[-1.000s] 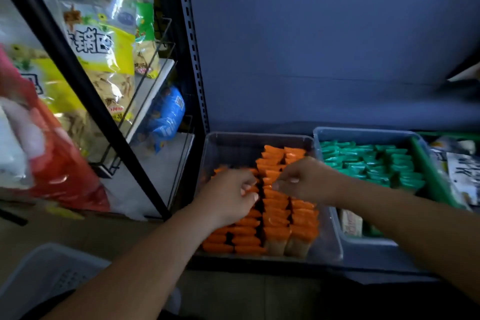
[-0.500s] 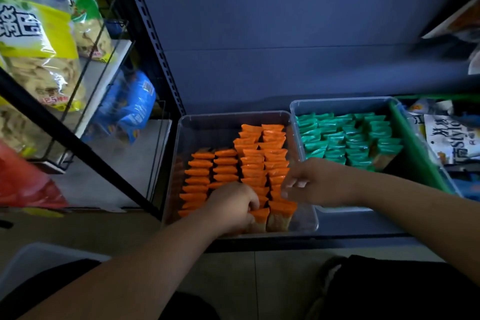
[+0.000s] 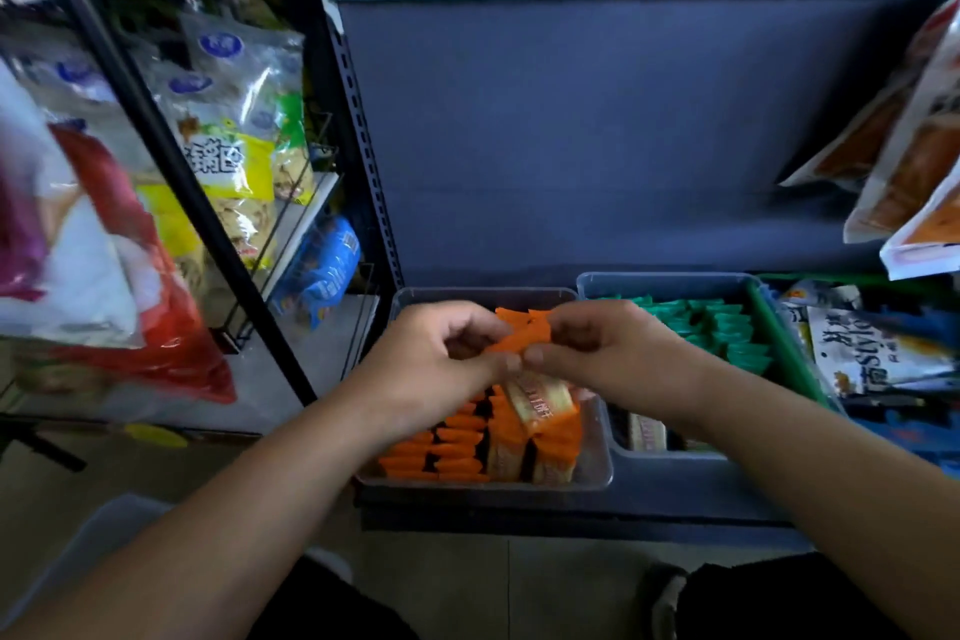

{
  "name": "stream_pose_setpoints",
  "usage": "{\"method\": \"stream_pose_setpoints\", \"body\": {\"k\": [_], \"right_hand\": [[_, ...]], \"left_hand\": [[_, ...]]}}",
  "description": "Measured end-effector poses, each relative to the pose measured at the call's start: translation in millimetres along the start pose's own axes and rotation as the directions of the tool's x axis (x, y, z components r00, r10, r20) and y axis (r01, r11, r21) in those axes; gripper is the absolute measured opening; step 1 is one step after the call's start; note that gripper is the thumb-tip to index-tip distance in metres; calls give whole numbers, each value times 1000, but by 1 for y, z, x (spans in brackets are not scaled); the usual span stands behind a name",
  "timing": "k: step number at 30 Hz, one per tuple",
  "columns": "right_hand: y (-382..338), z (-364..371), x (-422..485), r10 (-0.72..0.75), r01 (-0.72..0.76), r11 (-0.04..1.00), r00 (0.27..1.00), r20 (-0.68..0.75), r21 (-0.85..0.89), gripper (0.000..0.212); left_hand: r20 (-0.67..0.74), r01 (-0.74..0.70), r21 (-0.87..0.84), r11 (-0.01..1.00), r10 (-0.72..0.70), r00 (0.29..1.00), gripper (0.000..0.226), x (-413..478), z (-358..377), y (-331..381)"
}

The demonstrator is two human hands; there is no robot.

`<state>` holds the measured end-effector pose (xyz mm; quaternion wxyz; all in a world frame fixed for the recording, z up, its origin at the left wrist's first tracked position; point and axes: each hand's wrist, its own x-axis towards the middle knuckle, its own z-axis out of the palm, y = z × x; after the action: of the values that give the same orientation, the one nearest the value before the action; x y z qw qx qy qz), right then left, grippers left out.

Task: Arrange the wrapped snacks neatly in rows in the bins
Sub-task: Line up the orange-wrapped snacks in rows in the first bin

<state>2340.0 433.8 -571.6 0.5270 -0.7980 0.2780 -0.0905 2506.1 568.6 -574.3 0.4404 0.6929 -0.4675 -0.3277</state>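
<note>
Far left of the fingers: bagged snacks [image 3: 228,156] hang on a wire rack, with a red bag [image 3: 135,275] in front and a blue packet [image 3: 322,270] lower down. Left hand [image 3: 436,358] has its fingers curled, pinching an orange-wrapped snack [image 3: 519,335]. Right hand [image 3: 597,353] pinches the same snack from the other side, thumbs touching. The snack is held above the clear bin [image 3: 597,452]. Below the fingers, orange snack rows [image 3: 457,436] fill that bin. One tan-bodied snack [image 3: 540,403] lies tilted on top of them; cannot tell if it is part of the held one. Right of the fingers is a grey bin [image 3: 670,281] with green-wrapped snacks [image 3: 727,332] in rows. Further right is a white lettered packet [image 3: 872,348], and above it hanging orange-and-white bags [image 3: 909,161].
</note>
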Motion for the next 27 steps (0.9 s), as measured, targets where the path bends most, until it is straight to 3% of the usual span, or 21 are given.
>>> {"method": "stream_pose_setpoints", "body": {"k": [3, 6, 9, 16, 22, 25, 27], "right_hand": [[-15, -4, -15, 57, -64, 972, 998, 37, 227, 7], [-15, -1, -22, 68, -62, 960, 998, -12, 273, 5], [-10, -2, -16, 98, -65, 952, 991, -95, 300, 7], [6, -26, 7, 194, -83, 890, 958, -210, 448, 16], [11, -26, 25, 185, -101, 894, 970, -156, 437, 19], [14, -25, 31, 156, -92, 919, 978, -139, 383, 15], [15, -22, 37, 147, -98, 947, 979, -141, 306, 10]], "left_hand": [[-89, 23, -25, 999, -25, 996, 5, -13, -1, 15], [-148, 27, -55, 998, -34, 988, 3, -12, 8, 18], [-199, 34, -201, 979, -75, 977, 10, -5, 21, 10], [3, 93, -268, 959, -96, 995, 39, 4, 44, -12], [-9, 152, -290, 945, -162, 987, 36, 16, 41, -24], [29, 202, -206, 957, -201, 979, 34, 20, 39, -35], [-28, 199, -83, 976, -202, 979, 33, 22, 39, -42]]}}
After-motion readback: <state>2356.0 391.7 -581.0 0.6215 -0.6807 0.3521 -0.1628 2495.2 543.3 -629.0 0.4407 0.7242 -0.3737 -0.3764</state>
